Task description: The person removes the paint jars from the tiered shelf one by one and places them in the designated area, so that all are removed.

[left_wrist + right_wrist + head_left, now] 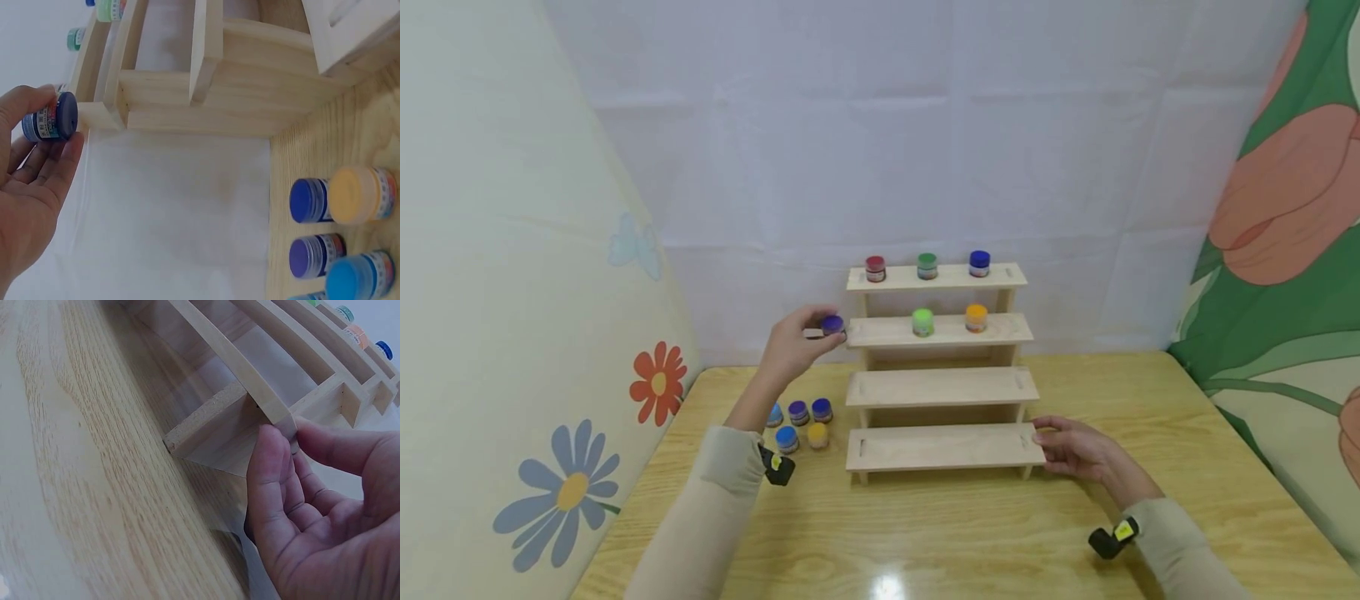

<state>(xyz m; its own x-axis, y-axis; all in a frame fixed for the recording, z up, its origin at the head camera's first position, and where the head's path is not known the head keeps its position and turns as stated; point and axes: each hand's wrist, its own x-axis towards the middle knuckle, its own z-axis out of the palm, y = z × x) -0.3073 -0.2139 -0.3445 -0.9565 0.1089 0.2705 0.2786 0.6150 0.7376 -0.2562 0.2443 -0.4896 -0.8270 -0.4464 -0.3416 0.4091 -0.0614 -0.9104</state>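
Between thumb and fingers, my left hand [796, 343] holds a small dark purple paint jar [832, 326] at the left end of the second shelf from the top. The left wrist view shows the same paint jar [51, 117] tipped on its side in that frame, its label partly covered by fingers. My right hand [1075, 450] pinches the right end of the lowest board of the wooden tiered stand [940, 450]; in the right wrist view, thumb and fingertips grip that board's corner [282, 419]. A green jar [922, 322] and an orange jar [976, 318] stand on the second shelf.
Red [876, 269], green [927, 266] and blue [979, 264] jars stand on the top shelf. Left of the stand, several jars sit on the wooden table [925, 533], among them a yellow jar [817, 435] and a light blue jar [787, 439]. A white cloth [865, 150] hangs behind.
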